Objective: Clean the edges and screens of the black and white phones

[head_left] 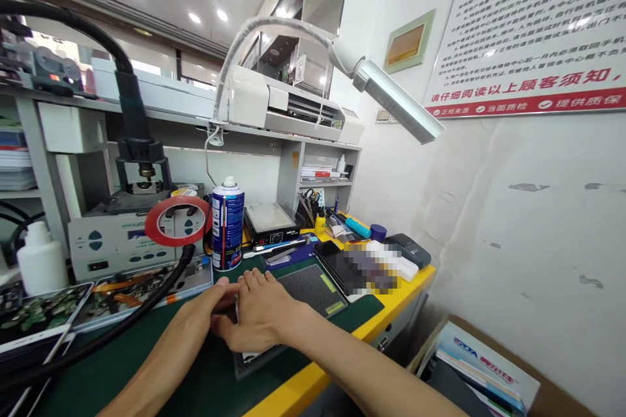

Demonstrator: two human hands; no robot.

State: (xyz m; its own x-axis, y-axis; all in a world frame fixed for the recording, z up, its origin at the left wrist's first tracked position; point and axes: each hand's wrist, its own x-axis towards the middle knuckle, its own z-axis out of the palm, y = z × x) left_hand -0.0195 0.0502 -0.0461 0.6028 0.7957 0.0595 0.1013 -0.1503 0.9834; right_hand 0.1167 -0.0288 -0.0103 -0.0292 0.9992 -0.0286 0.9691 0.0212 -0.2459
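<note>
My right hand [259, 313] lies over a dark perforated mat [308, 290], its fingers stretched out side by side and pointing away from me. Under its palm a sliver of a flat white-edged thing [250, 357] shows; most of it is covered. My left hand [220, 296] is right against the right hand, on its left side. The thumb and part of a finger show there, while the rest is tucked behind the right hand, so its grip cannot be made out. Beyond the hands stands a blue spray can [227, 225] with a white nozzle.
A black cable [161, 303] curves across the green work surface [195, 384] at left. Behind are a grey control unit [112, 244], a red tape ring [151, 221] and a hot plate [274, 225]. Dark phones [337, 267] lie right. A lamp [396, 98] hangs above.
</note>
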